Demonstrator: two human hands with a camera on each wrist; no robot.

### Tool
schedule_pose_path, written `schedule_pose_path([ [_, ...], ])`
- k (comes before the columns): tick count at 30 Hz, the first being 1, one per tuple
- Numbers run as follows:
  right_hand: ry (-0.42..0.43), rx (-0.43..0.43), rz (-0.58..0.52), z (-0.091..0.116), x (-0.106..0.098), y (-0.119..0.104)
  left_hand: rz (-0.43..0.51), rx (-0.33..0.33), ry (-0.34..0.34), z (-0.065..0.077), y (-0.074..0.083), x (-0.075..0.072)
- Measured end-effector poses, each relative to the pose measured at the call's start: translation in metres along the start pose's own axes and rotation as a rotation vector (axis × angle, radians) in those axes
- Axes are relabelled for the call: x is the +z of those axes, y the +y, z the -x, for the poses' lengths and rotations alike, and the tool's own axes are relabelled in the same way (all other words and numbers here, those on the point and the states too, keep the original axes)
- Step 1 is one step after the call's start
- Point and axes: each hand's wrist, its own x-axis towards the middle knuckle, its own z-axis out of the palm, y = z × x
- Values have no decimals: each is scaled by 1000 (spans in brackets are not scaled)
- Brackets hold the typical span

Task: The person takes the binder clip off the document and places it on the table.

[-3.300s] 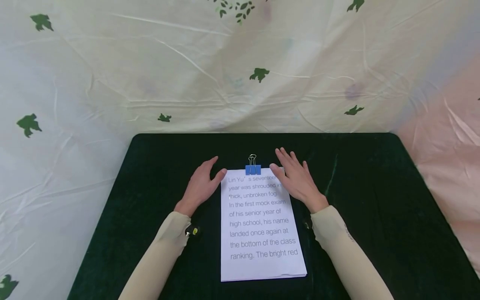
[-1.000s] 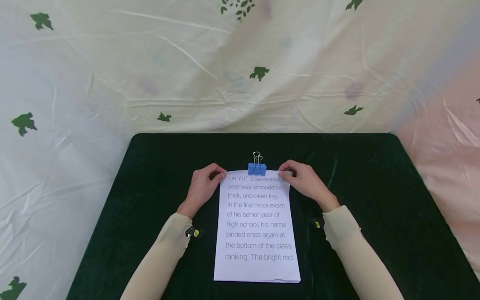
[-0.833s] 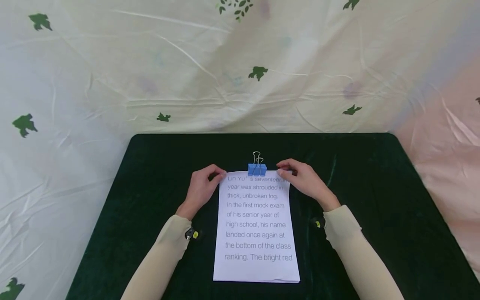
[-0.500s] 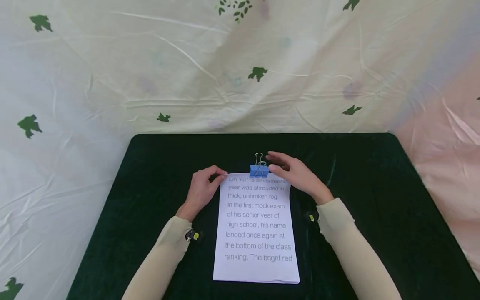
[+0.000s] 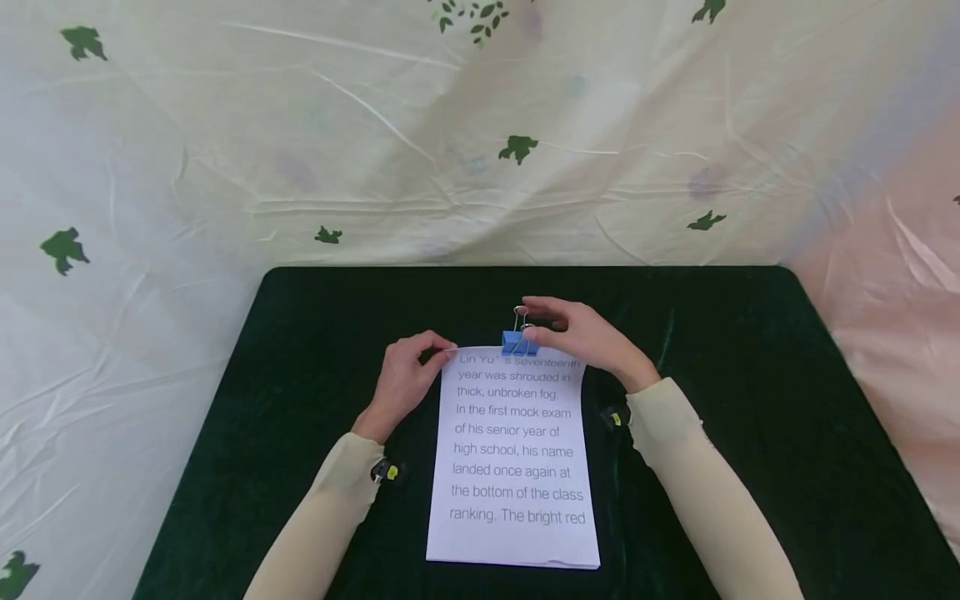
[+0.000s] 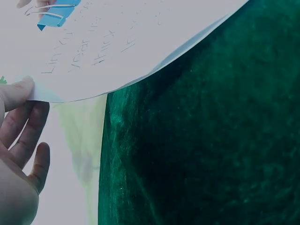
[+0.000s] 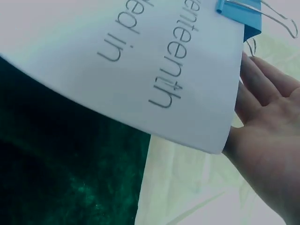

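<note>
A stack of printed white paper (image 5: 517, 467) is tipped up at its far end, above the dark green tabletop. My left hand (image 5: 401, 379) pinches its upper left corner; in the left wrist view the thumb (image 6: 21, 91) lies on the page, with the fingers beneath. A blue binder clip (image 5: 512, 342) bites the middle of the top edge, both wire handles upright and apart. My right hand (image 5: 588, 337) reaches round the clip from the right, thumb at the front handle and fingers behind. In the right wrist view those fingers (image 7: 262, 79) are only slightly bent.
The dark green cloth-covered table (image 5: 750, 400) spreads out around the paper. A pale curtain (image 5: 405, 150) with green bird prints hangs behind its far edge and down both sides. Small cameras are strapped at both wrists.
Both hands took the paper's top corners, lifting that end. My right hand then let go of its corner and moved left to the binder clip; my left hand kept its pinch.
</note>
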Motion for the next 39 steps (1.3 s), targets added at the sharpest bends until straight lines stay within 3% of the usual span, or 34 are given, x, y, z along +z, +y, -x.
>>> schedule_pose_path([
  [12,-35,5,-99,-4,1,-1,-4,6,7,0,2,-2],
  [19,-13,12,-114,-4,3,0,1,10,2,0,1,0],
  [29,63,-113,-91,-5,9,6,7,1,5,-1,2,0],
  [39,113,-143,-71,-5,12,1,10,-38,2,-2,1,1],
])
